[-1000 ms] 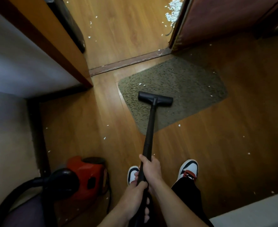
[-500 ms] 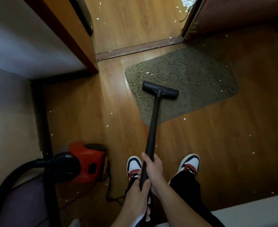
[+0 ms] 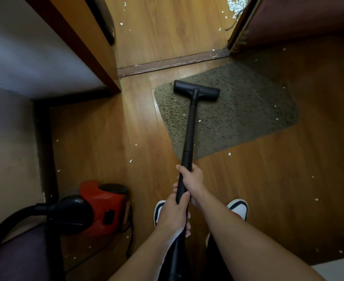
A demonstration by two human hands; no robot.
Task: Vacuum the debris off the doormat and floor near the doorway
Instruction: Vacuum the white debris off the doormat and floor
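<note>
1. Both hands are on the vacuum wand [image 3: 189, 126]: the right hand [image 3: 193, 182] is wrapped around it higher up the tube, just below the joint collar, and the left hand [image 3: 173, 217] is closed around it lower down, close to the body.

2. The floor nozzle [image 3: 196, 91] sits flat on the doormat [image 3: 238, 112], at the mat's far left corner, near the door threshold [image 3: 173, 62].

3. Handling call: the wand looks like a rigid, smooth black tube, light enough to steer, with the nozzle as the weight at the far end. A two-hand spread like this one looks right; the forward hand aims, the rear hand pushes.

4. The doormat reads as a soft, shaggy pile, loose on slick wood floor [image 3: 288, 189]. My guess is it could bunch or slide under a hard pull, so short, even strokes seem wise.

5. White scraps [image 3: 200, 120] dot the mat beside the wand, more lie on the bare floor, and a thick paper pile [image 3: 235, 5] waits past the doorway. Plenty left to do.

6. The red canister vacuum [image 3: 100, 209] sits at the person's left, hose [image 3: 4, 226] looping off; it looks heavy enough to drag if the reach grows.
</note>
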